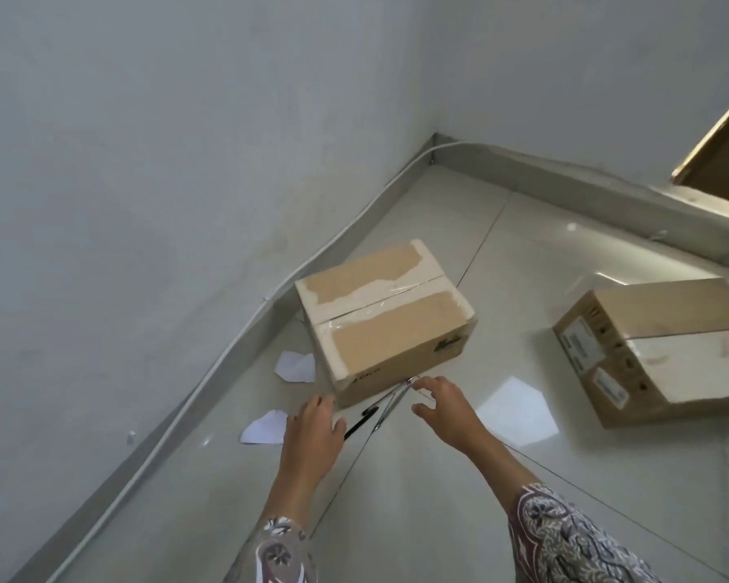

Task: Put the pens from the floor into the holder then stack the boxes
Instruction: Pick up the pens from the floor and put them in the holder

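Note:
A taped cardboard box [386, 317] stands on the tiled floor near the wall. A second cardboard box [665, 351] with white labels lies further right. Just in front of the first box, a black pen [360, 420] and a silvery pen [390, 403] lie on the tiles. My left hand [312, 435] hovers over the black pen's near end, fingers apart, holding nothing. My right hand [447, 410] is spread open, its fingertips touching the top end of the silvery pen beside the box's lower corner. No pen holder is in view.
Two crumpled white paper scraps [295, 366] [266, 427] lie left of the box. A white cable [211, 372] runs along the skirting. A wooden door [720, 153] shows at the far right. A bright reflection [518, 410] sits on the tiles between the boxes.

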`<state>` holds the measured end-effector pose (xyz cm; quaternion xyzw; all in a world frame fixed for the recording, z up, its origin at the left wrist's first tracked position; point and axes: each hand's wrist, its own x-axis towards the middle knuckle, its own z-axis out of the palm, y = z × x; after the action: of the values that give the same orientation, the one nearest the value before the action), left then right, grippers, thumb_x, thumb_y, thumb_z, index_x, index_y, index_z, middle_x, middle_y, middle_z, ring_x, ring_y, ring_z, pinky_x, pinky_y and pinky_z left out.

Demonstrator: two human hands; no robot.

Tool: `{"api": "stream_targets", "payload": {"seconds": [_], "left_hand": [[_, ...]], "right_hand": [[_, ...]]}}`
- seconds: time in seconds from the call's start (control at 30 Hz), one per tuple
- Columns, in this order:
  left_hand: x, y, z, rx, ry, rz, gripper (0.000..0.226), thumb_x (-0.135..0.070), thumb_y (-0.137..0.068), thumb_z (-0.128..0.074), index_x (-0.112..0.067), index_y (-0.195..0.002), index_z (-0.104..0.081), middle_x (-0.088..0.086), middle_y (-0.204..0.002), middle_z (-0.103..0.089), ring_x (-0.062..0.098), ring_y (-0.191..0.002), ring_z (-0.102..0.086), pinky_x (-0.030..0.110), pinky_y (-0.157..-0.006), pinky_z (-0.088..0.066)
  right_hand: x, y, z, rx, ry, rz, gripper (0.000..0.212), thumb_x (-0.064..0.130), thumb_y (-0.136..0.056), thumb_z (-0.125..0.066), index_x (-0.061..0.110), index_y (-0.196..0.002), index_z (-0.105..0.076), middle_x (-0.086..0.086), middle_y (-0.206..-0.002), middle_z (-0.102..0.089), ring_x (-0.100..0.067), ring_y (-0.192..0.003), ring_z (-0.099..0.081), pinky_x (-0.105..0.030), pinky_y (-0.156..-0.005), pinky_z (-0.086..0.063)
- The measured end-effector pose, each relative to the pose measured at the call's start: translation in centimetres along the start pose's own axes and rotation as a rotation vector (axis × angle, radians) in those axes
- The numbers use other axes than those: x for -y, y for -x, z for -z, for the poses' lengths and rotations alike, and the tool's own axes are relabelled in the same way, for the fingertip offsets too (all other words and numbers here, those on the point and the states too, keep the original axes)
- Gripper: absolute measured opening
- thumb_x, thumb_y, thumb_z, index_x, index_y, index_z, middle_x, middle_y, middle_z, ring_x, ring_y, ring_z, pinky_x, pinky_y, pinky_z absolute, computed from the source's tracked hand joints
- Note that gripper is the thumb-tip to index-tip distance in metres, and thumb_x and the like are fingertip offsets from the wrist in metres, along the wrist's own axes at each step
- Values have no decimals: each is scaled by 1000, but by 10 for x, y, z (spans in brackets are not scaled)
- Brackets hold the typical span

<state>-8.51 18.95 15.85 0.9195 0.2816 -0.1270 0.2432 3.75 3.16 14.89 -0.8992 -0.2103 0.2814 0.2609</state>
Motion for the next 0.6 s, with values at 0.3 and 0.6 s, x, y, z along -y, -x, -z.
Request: {"api": "stream_targets", "payload": {"seconds": [0.3,0.6], "left_hand": [[59,-87,-145,-109,-173,-28,32,-22,-97,-39,-16,-128,-46,2,-128,-52,19,-117,-48,29,-94,-38],[72,-125,-190,-136,-175,-129,31,-16,-95,-45,-15,-126,-43,4,-130,-44,18,-119,-45,26,-94,-38]], "right_hand": [[-91,-95,-111,-73,451,231,44,15,-91,-49,17,-135,-45,-3,-142,-42,-25,-128,-38,-35,-101,-36],[-110,-125,-145,-225,813,522,8,24,-55,-76,25,-61,-71,8,-69,-65,-13,-75,-60,-23,-66,-47]]}}
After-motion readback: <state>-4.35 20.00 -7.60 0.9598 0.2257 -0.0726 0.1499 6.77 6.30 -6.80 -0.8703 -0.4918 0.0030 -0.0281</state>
